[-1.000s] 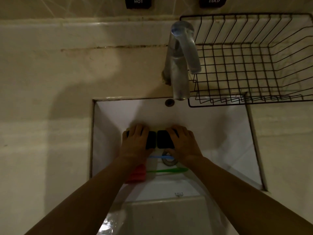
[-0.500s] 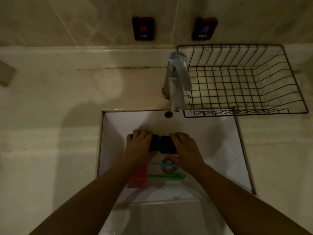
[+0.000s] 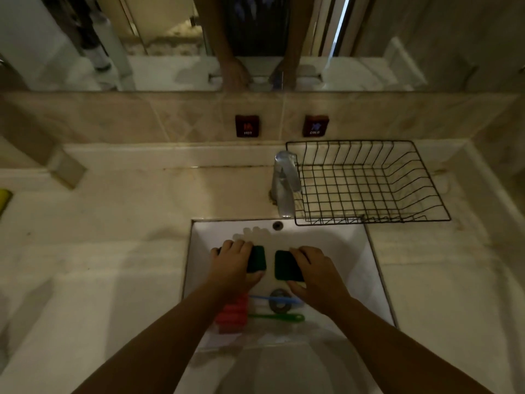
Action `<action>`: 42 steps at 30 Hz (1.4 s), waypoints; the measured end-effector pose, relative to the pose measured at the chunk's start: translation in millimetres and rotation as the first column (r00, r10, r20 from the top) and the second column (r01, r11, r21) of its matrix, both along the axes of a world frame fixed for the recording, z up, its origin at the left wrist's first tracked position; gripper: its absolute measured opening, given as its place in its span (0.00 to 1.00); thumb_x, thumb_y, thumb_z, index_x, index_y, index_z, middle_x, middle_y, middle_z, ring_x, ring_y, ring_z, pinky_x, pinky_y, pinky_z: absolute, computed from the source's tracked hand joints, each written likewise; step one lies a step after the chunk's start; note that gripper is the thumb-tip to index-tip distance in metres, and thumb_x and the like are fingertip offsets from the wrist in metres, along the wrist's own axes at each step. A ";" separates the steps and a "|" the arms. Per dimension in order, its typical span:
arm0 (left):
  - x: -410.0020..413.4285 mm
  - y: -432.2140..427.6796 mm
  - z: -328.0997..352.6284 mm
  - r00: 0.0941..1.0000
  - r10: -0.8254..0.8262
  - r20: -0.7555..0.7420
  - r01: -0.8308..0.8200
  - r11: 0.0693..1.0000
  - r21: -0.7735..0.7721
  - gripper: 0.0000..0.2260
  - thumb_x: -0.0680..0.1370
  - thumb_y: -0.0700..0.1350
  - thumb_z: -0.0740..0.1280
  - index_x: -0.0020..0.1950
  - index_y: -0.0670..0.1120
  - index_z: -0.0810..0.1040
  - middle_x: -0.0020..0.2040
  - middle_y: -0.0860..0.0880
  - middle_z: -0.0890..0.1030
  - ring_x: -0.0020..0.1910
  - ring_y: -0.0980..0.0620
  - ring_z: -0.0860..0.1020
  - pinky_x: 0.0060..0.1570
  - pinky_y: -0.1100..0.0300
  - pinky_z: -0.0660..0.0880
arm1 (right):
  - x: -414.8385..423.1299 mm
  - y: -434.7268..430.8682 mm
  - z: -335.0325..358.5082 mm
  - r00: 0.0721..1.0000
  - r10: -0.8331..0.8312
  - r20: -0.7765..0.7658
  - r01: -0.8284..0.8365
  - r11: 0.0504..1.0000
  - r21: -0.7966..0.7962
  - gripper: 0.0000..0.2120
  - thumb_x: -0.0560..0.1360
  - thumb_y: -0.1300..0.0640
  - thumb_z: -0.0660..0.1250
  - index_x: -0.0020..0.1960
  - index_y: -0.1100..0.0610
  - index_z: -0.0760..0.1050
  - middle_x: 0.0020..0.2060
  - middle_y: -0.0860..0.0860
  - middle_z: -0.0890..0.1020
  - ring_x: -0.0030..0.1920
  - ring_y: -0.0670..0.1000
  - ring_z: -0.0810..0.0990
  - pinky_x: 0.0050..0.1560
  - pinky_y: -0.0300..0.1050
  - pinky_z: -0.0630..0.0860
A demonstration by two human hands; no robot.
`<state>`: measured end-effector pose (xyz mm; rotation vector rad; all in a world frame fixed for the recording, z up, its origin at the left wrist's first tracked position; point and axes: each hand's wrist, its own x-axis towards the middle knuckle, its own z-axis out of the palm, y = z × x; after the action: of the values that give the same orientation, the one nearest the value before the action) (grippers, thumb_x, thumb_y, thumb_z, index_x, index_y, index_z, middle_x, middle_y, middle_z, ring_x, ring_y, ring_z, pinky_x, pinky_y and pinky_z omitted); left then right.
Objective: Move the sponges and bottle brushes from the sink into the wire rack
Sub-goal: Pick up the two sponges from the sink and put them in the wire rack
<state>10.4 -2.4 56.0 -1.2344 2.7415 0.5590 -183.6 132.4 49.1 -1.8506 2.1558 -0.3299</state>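
Observation:
Inside the white sink (image 3: 352, 251), my left hand (image 3: 231, 267) grips a dark green sponge (image 3: 257, 258) and my right hand (image 3: 318, 273) grips a second dark green sponge (image 3: 285, 265). A small gap separates the two sponges. Nearer to me, a blue-handled brush (image 3: 277, 300) lies across the drain and a green-handled brush (image 3: 277, 317) lies just below it. Their red bristle heads (image 3: 231, 315) sit under my left forearm, partly hidden. The black wire rack (image 3: 366, 183) stands empty on the counter at the sink's back right.
A chrome faucet (image 3: 284, 183) rises between the sink and the rack's left side. Hot and cold labels (image 3: 247, 125) are on the tiled wall under a mirror. Beige stone counter (image 3: 113, 223) surrounds the sink. A yellow-green object (image 3: 4, 199) sits at the far left edge.
The view has tilted up and pulled back, so the mirror now shows. My hands have drawn the two sponges slightly apart and they sit a little higher in the sink.

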 end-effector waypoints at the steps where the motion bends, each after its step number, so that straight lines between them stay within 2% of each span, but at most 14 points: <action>1: 1.1 1.2 4.8 1.000 -0.002 0.000 0.002 1.000 -0.007 0.32 0.70 0.67 0.62 0.69 0.52 0.64 0.65 0.49 0.71 0.63 0.47 0.68 0.61 0.45 0.66 | -0.8 1.1 5.3 1.000 -0.007 -0.003 0.007 1.000 -0.014 0.34 0.70 0.41 0.68 0.71 0.53 0.64 0.64 0.55 0.73 0.62 0.54 0.73 0.61 0.50 0.74; 7: 10.9 8.3 26.3 0.999 -0.032 -0.020 0.030 0.996 -0.085 0.31 0.71 0.68 0.60 0.68 0.53 0.64 0.64 0.50 0.71 0.60 0.48 0.69 0.58 0.48 0.67 | -4.6 7.0 31.5 1.000 0.000 -0.031 -0.003 0.995 -0.096 0.32 0.71 0.39 0.65 0.70 0.54 0.67 0.62 0.54 0.76 0.61 0.53 0.74 0.60 0.48 0.75; 15: 17.0 12.9 38.6 0.998 -0.048 -0.032 0.044 0.991 -0.129 0.33 0.71 0.69 0.59 0.70 0.53 0.64 0.64 0.49 0.72 0.60 0.48 0.69 0.58 0.47 0.68 | -4.2 13.3 43.5 0.998 -0.034 -0.055 0.030 0.997 -0.071 0.35 0.71 0.36 0.60 0.73 0.50 0.60 0.66 0.50 0.70 0.64 0.50 0.68 0.62 0.46 0.71; 20: 8.4 17.4 43.1 0.994 -0.091 -0.057 0.083 0.989 -0.126 0.33 0.71 0.69 0.58 0.71 0.53 0.63 0.65 0.50 0.71 0.61 0.48 0.68 0.59 0.49 0.67 | -11.9 19.0 45.1 0.996 -0.085 -0.040 0.082 0.993 -0.080 0.35 0.71 0.37 0.62 0.73 0.49 0.58 0.66 0.50 0.70 0.64 0.49 0.68 0.64 0.46 0.71; 24: -8.0 21.7 50.8 0.985 -0.147 -0.092 0.133 0.981 -0.144 0.32 0.72 0.68 0.59 0.72 0.53 0.62 0.65 0.50 0.71 0.61 0.49 0.68 0.61 0.49 0.67 | -25.3 26.0 52.9 0.991 -0.120 -0.053 0.113 0.986 -0.119 0.34 0.71 0.38 0.63 0.73 0.49 0.60 0.65 0.50 0.71 0.64 0.50 0.68 0.62 0.47 0.71; 34: -75.9 54.6 65.0 0.978 -0.136 -0.157 0.097 0.968 -0.233 0.33 0.72 0.69 0.58 0.72 0.52 0.64 0.66 0.49 0.71 0.63 0.48 0.70 0.60 0.50 0.69 | -98.9 50.5 67.3 0.995 -0.083 -0.054 0.072 0.981 -0.181 0.33 0.70 0.41 0.64 0.72 0.52 0.65 0.62 0.52 0.73 0.62 0.52 0.71 0.59 0.48 0.72; 42: -142.4 70.2 80.2 0.971 -0.128 -0.202 0.080 0.969 -0.234 0.33 0.72 0.68 0.58 0.72 0.53 0.65 0.65 0.51 0.71 0.62 0.50 0.69 0.60 0.51 0.71 | -165.5 53.3 76.2 0.998 -0.013 -0.068 -0.002 0.976 -0.216 0.34 0.71 0.40 0.65 0.72 0.54 0.65 0.65 0.53 0.73 0.63 0.53 0.71 0.63 0.52 0.72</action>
<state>-132.0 67.8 136.2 -1.1203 3.1052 0.4019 -349.1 185.6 125.2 -1.9980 2.2491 -0.5287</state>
